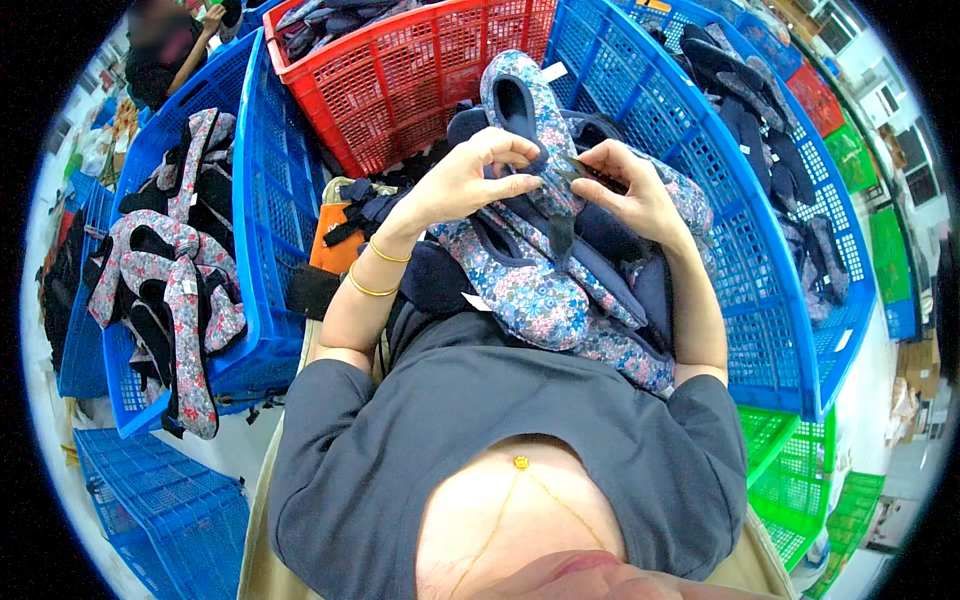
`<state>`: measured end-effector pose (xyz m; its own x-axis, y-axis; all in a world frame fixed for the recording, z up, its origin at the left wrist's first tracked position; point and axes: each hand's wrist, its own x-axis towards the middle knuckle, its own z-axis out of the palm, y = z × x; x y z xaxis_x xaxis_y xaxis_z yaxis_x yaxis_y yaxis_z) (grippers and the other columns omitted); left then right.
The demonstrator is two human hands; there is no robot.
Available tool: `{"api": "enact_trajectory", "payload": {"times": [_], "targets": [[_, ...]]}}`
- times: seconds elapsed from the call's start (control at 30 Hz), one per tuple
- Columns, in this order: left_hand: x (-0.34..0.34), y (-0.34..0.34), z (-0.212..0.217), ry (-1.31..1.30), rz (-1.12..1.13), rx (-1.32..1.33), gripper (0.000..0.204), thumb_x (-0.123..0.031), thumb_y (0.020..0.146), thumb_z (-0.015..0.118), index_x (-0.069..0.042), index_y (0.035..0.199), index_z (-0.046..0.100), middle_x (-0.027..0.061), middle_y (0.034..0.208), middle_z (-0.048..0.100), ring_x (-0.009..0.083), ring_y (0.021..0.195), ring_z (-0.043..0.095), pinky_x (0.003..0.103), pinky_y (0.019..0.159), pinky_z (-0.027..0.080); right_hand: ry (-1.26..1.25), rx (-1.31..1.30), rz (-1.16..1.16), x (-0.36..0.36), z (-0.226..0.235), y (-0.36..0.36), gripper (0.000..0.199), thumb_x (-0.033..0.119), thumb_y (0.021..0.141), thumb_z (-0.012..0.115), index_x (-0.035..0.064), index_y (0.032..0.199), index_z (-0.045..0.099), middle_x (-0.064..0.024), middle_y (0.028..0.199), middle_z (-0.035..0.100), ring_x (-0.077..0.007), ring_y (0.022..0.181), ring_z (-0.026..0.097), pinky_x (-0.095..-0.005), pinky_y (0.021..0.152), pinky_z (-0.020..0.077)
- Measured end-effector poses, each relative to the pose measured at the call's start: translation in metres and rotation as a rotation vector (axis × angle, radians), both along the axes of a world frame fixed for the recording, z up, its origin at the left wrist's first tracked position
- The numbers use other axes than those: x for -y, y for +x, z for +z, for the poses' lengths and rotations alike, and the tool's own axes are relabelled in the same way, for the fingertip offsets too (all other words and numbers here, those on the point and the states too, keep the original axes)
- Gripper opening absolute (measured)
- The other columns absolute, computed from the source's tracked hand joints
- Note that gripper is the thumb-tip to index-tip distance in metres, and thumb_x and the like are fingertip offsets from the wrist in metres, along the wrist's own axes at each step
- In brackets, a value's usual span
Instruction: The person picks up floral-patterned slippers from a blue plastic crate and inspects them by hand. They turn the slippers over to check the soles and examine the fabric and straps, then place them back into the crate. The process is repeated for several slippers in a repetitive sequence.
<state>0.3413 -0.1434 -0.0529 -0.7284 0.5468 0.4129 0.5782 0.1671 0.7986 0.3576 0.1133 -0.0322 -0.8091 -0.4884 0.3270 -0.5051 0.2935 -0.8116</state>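
Note:
In front of me is a blue-and-pink floral slipper (552, 115) with a dark lining, its rounded end pointing away. My left hand (485, 170) is closed, thumb and fingers pinching the slipper's edge near its opening. Just across from it, my right hand (632, 190) is closed round a small dark, thin tool that looks like thread snips (592, 176), close against the slipper. A dark strip (562, 240) hangs from the slipper's near end. Beneath both hands lies a pile of matching floral slippers (530, 295) on my lap, some with white tags.
A red crate (400, 85) stands ahead, holding dark items. To the right is a blue crate (745, 260), with another blue crate of slippers (745, 85) beyond. At left, a blue crate (265, 230) holds grey-and-red floral slippers (185, 270). Another person (165, 55) is at the far left.

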Motion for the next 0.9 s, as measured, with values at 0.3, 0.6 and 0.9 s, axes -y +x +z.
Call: {"api": "enact_trajectory", "payload": {"times": [0.3, 0.6, 0.9], "targets": [[-0.005, 0.0, -0.004, 0.073, -0.039, 0.033, 0.034, -0.019, 0.086, 0.073, -0.002, 0.114, 0.064, 0.0016, 0.1, 0.062, 0.0092, 0.088, 0.054, 0.025, 0.078, 0.042, 0.128, -0.052, -0.054, 0.011, 0.002, -0.001, 0.027, 0.012, 0.086, 0.073, -0.001, 0.102, 0.056, -0.004, 0.089, 0.065, -0.0069, 0.084, 0.059, -0.0223, 0.072, 0.0493], [-0.005, -0.003, -0.009, 0.054, -0.058, 0.063, 0.039, -0.021, 0.086, 0.074, 0.0, 0.117, 0.062, 0.0027, 0.099, 0.064, 0.0086, 0.084, 0.055, 0.024, 0.077, 0.044, -0.138, 0.085, -0.023, 0.014, -0.01, -0.006, 0.017, 0.01, 0.089, 0.07, 0.0041, 0.098, 0.057, 0.0018, 0.083, 0.062, -0.0015, 0.069, 0.053, -0.0174, 0.058, 0.0412], [-0.016, -0.002, -0.01, 0.45, -0.114, 0.31, 0.032, -0.014, 0.094, 0.063, 0.001, 0.122, 0.058, 0.0034, 0.106, 0.064, 0.0087, 0.096, 0.058, 0.026, 0.088, 0.048, -0.291, 0.227, -0.3, -0.001, -0.018, -0.024, 0.037, 0.026, 0.087, 0.073, 0.0006, 0.108, 0.056, -0.0034, 0.089, 0.064, -0.0089, 0.074, 0.059, -0.0219, 0.071, 0.0469]]}}
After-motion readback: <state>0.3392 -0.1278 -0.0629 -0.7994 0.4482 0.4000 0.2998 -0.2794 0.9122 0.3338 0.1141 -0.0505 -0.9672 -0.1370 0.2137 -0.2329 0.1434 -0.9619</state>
